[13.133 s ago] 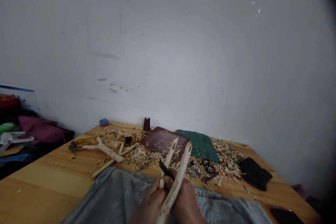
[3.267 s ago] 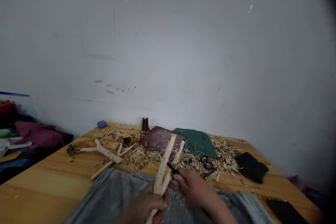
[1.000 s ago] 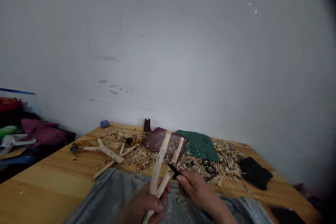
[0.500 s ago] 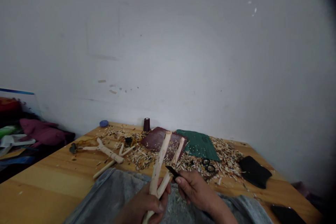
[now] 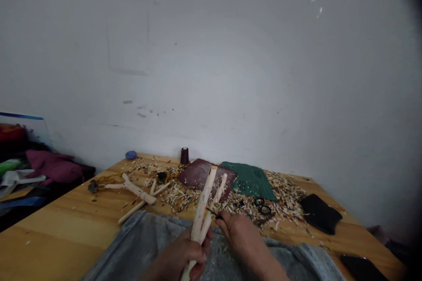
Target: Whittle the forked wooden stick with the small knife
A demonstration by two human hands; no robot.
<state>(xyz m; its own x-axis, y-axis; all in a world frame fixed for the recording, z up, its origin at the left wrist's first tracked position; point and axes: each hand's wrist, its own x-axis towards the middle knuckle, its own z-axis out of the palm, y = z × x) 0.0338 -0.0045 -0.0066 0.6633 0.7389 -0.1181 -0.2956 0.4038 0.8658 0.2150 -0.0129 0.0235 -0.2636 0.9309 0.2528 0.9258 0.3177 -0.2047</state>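
My left hand [image 5: 186,257] grips the lower stem of a peeled, pale forked branch [image 5: 199,215], whose two prongs point up and away from me. My right hand [image 5: 239,240] is closed on a small black-bladed carving knife [image 5: 214,214]. Its handle is hidden in my fingers. The thin blade points left toward the right prong, very close to it, though I cannot tell whether they touch. Both hands are above a grey cloth [image 5: 154,237] spread over my lap, and the cloth is dusted with shavings.
A pine table [image 5: 56,224] carries heaped wood shavings [image 5: 283,202], a carved forked wooden piece [image 5: 136,193], a maroon leather pad [image 5: 194,173], a green mat [image 5: 250,182], black scissors [image 5: 262,208], a black pouch [image 5: 318,214], a phone [image 5: 362,268] and a dark spool [image 5: 184,156].
My right hand has dropped lower and turned, so the knife blade now looks thinner and sits closer to the right prong. The forked branch and my left hand have barely moved.
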